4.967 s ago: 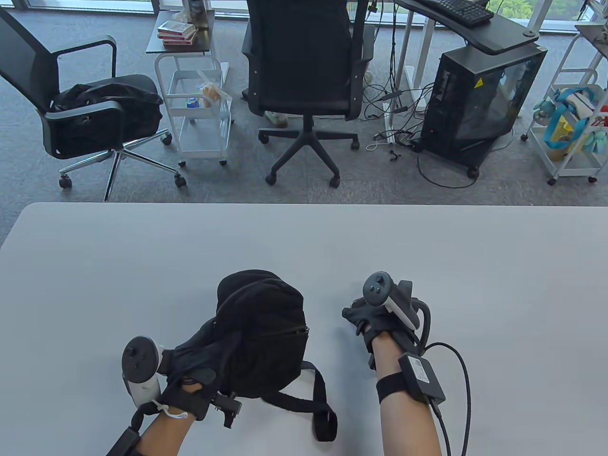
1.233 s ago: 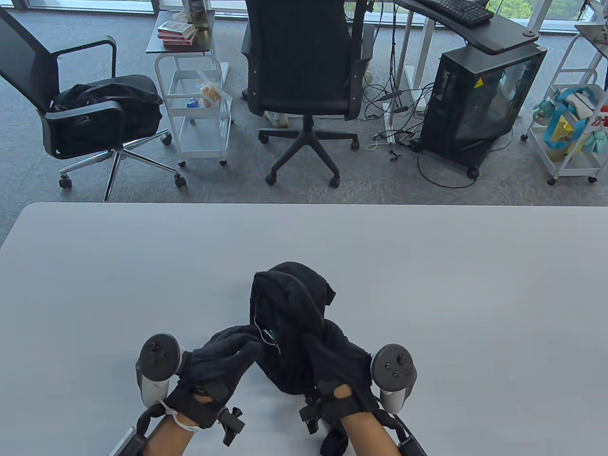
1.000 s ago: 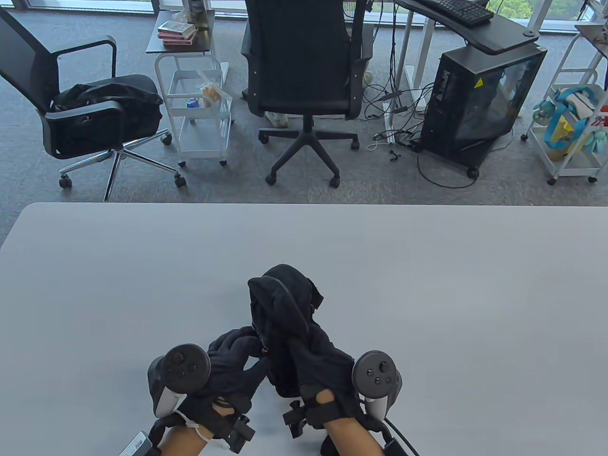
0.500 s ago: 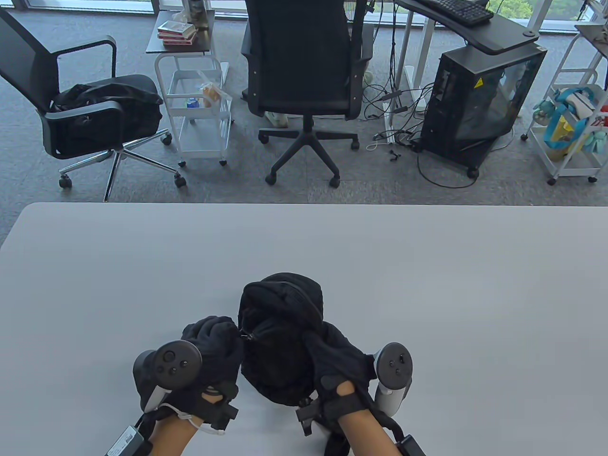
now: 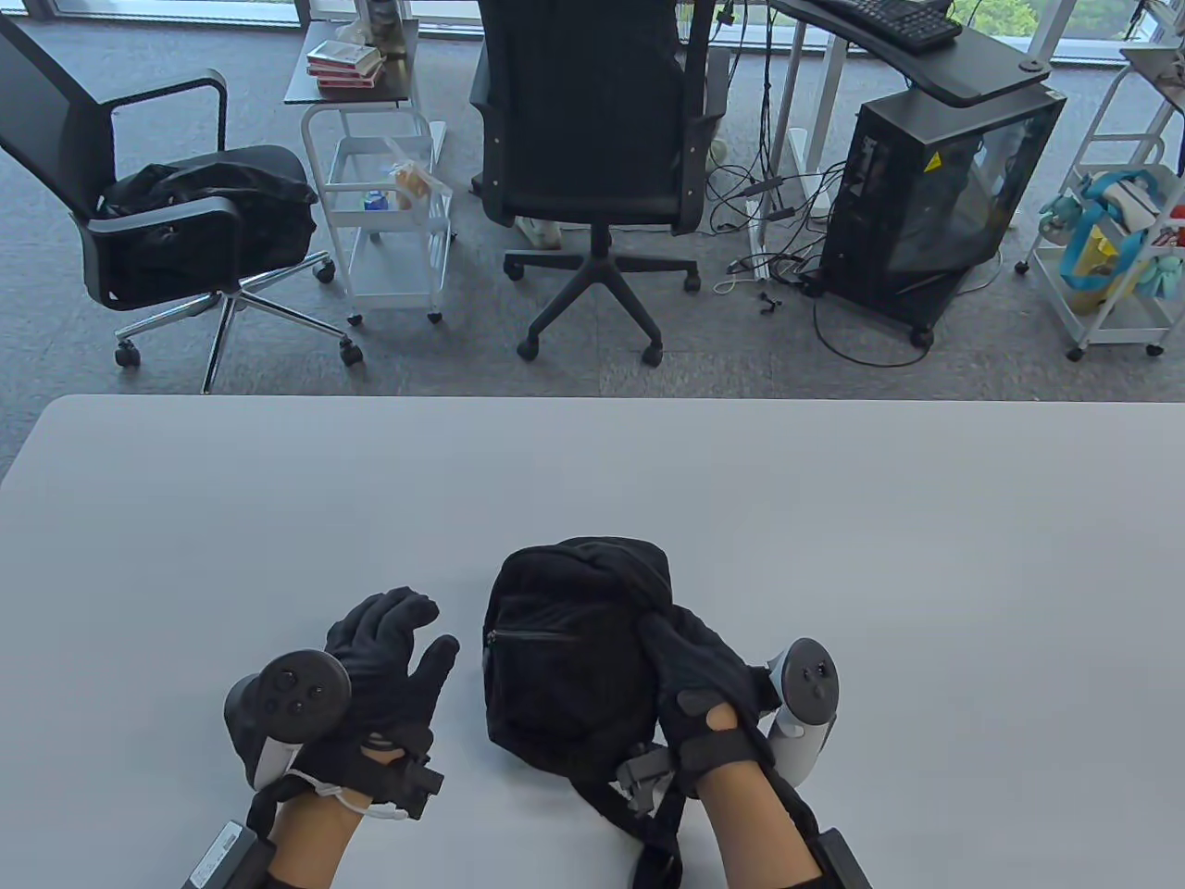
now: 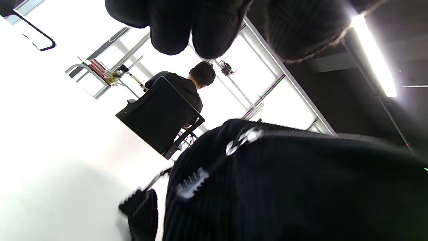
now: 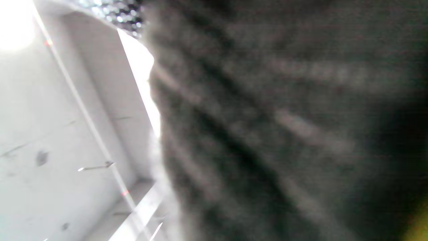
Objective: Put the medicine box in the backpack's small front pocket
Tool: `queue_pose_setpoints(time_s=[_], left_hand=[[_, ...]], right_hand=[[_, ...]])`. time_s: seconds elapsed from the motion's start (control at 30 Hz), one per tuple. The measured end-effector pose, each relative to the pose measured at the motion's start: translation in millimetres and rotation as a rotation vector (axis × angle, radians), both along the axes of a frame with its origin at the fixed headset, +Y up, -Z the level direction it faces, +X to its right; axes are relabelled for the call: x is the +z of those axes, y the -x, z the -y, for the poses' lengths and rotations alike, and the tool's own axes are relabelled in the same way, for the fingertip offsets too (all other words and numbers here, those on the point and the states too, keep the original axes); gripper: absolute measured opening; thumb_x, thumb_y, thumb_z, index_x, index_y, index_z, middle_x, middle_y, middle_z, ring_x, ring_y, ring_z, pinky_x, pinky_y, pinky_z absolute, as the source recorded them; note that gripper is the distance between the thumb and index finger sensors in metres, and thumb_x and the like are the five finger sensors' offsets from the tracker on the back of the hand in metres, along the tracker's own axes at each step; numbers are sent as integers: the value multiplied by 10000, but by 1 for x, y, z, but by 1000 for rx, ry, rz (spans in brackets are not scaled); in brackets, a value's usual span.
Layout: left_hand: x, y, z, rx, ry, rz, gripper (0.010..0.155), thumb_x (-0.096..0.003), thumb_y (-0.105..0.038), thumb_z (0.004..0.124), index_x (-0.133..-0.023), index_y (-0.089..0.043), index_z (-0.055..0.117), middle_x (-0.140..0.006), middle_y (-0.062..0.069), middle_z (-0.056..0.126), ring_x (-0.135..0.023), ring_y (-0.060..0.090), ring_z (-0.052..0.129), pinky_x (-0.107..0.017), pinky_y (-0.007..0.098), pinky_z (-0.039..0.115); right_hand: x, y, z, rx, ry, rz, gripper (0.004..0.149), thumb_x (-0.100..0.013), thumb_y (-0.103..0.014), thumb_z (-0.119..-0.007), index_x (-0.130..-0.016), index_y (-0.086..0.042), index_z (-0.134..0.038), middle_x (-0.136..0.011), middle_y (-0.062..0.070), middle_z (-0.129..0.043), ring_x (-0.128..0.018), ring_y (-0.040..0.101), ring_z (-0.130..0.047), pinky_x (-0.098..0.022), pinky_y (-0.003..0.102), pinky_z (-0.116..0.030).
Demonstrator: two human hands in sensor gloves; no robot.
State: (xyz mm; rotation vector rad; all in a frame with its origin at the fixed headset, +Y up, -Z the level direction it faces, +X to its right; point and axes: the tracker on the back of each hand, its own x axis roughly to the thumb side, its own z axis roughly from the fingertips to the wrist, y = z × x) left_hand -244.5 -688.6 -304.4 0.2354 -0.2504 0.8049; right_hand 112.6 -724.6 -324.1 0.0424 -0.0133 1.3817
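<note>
the left hand [image 5: 370, 681] hovers over the grey table [image 5: 833, 556] just left of the backpack, apart from it; its fingers [image 5: 393, 616] are spread and released, holding nothing; in the left wrist view its fingertips [image 6: 187, 30] hang from the top edge above the bag's zip pull [image 6: 245, 139]; the black backpack [image 5: 565, 648] lies near the table's front edge, a closed zip line [image 5: 523, 636] across its left face, a strap [image 5: 648, 833] trailing toward the bottom edge; the medicine box is not visible in any view, so i cannot tell where it is; the right hand [image 5: 699, 690] rests on the bag's right side, fingers curled over the fabric, gripping it; the right wrist view is only blurred dark cloth [image 7: 284, 134].
</note>
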Motion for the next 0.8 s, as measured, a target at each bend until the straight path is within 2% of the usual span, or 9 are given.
queue_pose_setpoints(time_s=[0.17, 0.27, 0.4, 0.5, 0.57, 0.63, 0.67, 0.73, 0.8], left_hand=[[-2, -5, 8, -21, 45, 27, 672, -525, -529, 778, -995, -51, 724, -1073, 289, 691, -963, 603, 575, -606, 784, 377], [-4, -6, 12, -31, 77, 27, 677, -527, -531, 777, -998, -48, 721, -1076, 294, 682, -964, 607, 565, -606, 783, 372], [-4, -6, 13, -57, 122, 25, 734, -524, -566, 779, -1031, -44, 679, -1093, 317, 645, -972, 626, 526, -604, 787, 358], [-2, -5, 11, -100, 146, 20, 821, -518, -632, 774, -1074, -51, 609, -1120, 337, 585, -985, 648, 471, -601, 792, 339], [0, -3, 5, -108, 143, 12, 863, -516, -672, 770, -1095, -63, 573, -1139, 340, 538, -997, 658, 431, -599, 799, 324], [2, -2, 0, -109, 139, 4, 899, -513, -699, 769, -1115, -74, 530, -1158, 344, 482, -1007, 671, 376, -592, 809, 303], [3, -1, -2, -119, 142, 1, 920, -513, -710, 764, -1126, -78, 498, -1168, 347, 442, -1010, 678, 342, -588, 815, 292], [6, -3, -7, -149, 133, -5, 954, -516, -727, 749, -1145, -93, 411, -1187, 340, 337, -1018, 676, 242, -582, 822, 254], [9, -5, -8, -164, 111, -14, 972, -515, -729, 746, -1152, -108, 354, -1193, 335, 260, -1014, 671, 182, -573, 829, 234]], right_hand=[[-19, -20, 32, -7, 183, -1, 488, -551, -344, -756, -843, 46, -780, -665, 149, -1012, -520, 356, -1077, -512, 598, -765], [-23, -31, 40, 185, 251, 6, 554, -570, -365, -742, -887, 89, -721, -691, 170, -988, -551, 389, -1040, -519, 630, -716], [-25, -36, 28, 639, 181, 43, 901, -566, -536, -740, -1015, 184, -438, -928, 366, -711, -776, 621, -775, -542, 735, -546], [-22, -35, 8, 937, 80, 89, 921, -565, -583, -710, -1047, 141, -409, -1007, 412, -523, -863, 691, -572, -547, 775, -434], [-15, -29, -22, 1099, -132, 181, 891, -547, -582, -721, -1053, 110, -479, -1019, 401, -519, -897, 676, -512, -546, 792, -334], [-3, -20, -50, 1209, -256, 168, 859, -555, -581, -696, -1095, 46, -464, -1073, 380, -307, -945, 658, -248, -540, 784, -198], [5, -16, -60, 1238, -284, 143, 891, -574, -572, -660, -1124, 29, -299, -1064, 306, -9, -894, 602, 77, -523, 762, -59], [19, -9, -70, 1249, -355, 141, 915, -584, -544, -644, -1103, 32, -158, -1021, 248, 126, -835, 543, 211, -509, 745, 15], [27, -4, -65, 1238, -407, 127, 914, -573, -526, -668, -1101, 35, -175, -1016, 238, 132, -833, 526, 223, -504, 738, 42]])
